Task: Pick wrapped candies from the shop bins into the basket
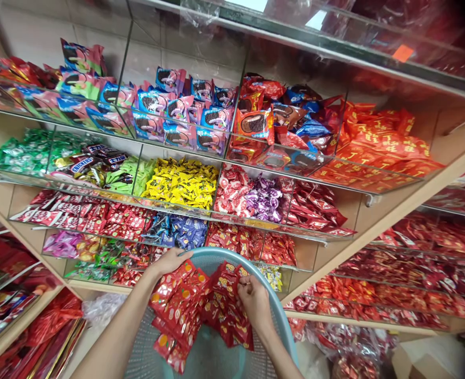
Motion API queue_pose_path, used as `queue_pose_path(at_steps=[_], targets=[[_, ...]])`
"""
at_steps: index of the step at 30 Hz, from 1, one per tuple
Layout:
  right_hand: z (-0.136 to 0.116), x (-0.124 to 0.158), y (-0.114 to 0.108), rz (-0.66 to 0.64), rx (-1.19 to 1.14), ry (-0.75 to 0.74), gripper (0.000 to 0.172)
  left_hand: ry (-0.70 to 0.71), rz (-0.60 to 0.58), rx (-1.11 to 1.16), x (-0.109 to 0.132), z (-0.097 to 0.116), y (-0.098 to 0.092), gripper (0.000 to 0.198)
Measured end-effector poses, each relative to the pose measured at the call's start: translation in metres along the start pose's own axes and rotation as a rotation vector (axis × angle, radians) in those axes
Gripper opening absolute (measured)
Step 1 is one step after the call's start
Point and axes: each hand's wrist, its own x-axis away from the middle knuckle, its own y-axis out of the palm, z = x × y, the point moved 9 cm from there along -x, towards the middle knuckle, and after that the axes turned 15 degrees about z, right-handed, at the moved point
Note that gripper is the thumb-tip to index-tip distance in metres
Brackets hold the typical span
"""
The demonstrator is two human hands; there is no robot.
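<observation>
A teal plastic basket with mesh sides stands at the bottom centre. Red candy packets with small orange and yellow prints hang in joined strips inside it, in a left and a right bunch. My left hand lies at the basket's far left rim, its fingers bent over the edge; whether they pinch anything is hidden. At the right bunch, my right hand has its thumb and fingers pressed together on the edge of the red packets.
Ahead, glass-fronted shelves hold sorted sweets, among them yellow packets and orange-red bags. More shelves flank both sides. A cardboard box sits at lower right, near plastic-wrapped bags.
</observation>
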Motion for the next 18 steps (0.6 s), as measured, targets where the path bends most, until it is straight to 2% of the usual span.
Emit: queue_pose_path(at_steps=[4, 7, 12, 15, 18], targets=[[-0.023, 0.0, -0.015, 0.084, 0.168, -0.173, 0.014, -0.013, -0.008, 0.025, 0.001, -0.001, 0.002, 0.046], [-0.046, 0.001, -0.015, 0.063, 0.215, -0.306, 0.019, -0.022, -0.008, 0.029, 0.0, -0.004, 0.003, 0.047], [-0.083, 0.014, 0.011, -0.063, 0.342, -0.648, 0.023, -0.026, -0.017, 0.026, 0.0, -0.005, 0.004, 0.048], [-0.081, 0.019, 0.032, -0.155, 0.454, -0.733, 0.02, -0.009, -0.015, 0.001, 0.0, -0.002, 0.002, 0.048], [-0.072, 0.02, 0.043, -0.19, 0.522, -0.76, 0.015, 0.01, -0.003, -0.049, -0.002, -0.002, 0.0, 0.047]])
